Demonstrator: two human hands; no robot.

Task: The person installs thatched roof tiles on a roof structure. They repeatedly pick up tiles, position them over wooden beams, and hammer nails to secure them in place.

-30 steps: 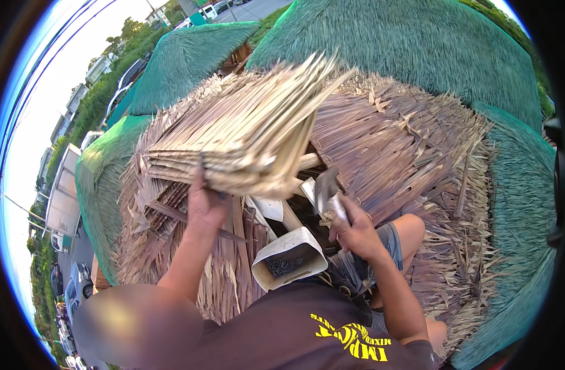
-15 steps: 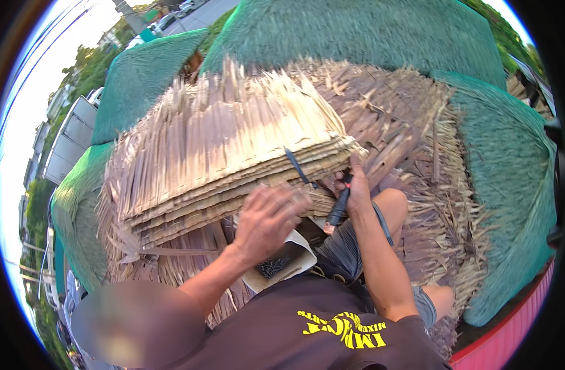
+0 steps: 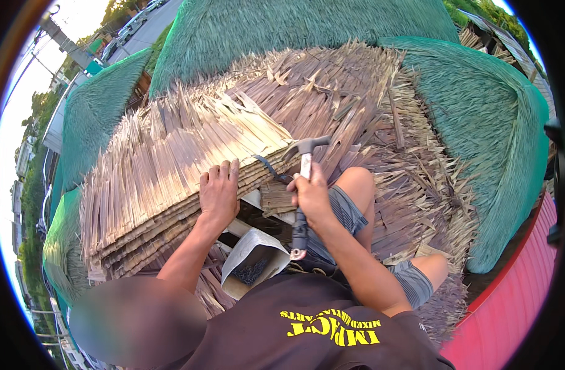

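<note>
Container: my landmark, nails inside.
Panel stack: ahead-left of the container, as I see it.
Hammer: just right of the container.

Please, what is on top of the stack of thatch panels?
The left hand rests on the near edge of the stack; a dark strap lies at its right end. The surface beneath the hand is covered.

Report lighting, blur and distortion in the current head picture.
Head view: white sky at upper left washed out, stacked tan dried-leaf panels brighter toward their far right corner; head view: round blurred patch at lower left, while the dark-headed hammer in the right hand reads clearly; head view: pink-red corrugated sheet at lower right bows with fisheye distortion.
</note>
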